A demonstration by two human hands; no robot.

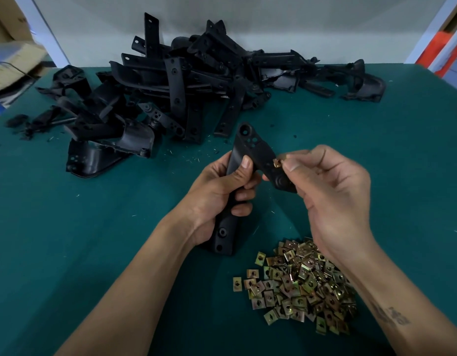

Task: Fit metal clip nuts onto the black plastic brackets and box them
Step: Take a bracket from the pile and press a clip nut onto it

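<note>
Your left hand (219, 194) wraps the bracket (248, 176) by its shank, lifted over the tabletop (68, 227) middle, so its side lug faces your right hand (332, 199). That grip is closed, pinching one nut (277, 163) at the lug's edge, ready to slide on. The nut heap (299, 283) sits near the front edge, under your right wrist; spare brackets (183, 86) are piled along the back edge.

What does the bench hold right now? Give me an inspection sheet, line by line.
Surface: green mat, flecked with black and pale shavings.
Job's things: bracket held upright; clip nut at its side tab; bracket pile behind; nut heap near right.
Clutter: black scraps far left.
Grips: left hand around bracket; right hand pinching clip nut.
Cables: nothing seen.
Surroundings: white wall, cardboard boxes left, orange frame right.
</note>
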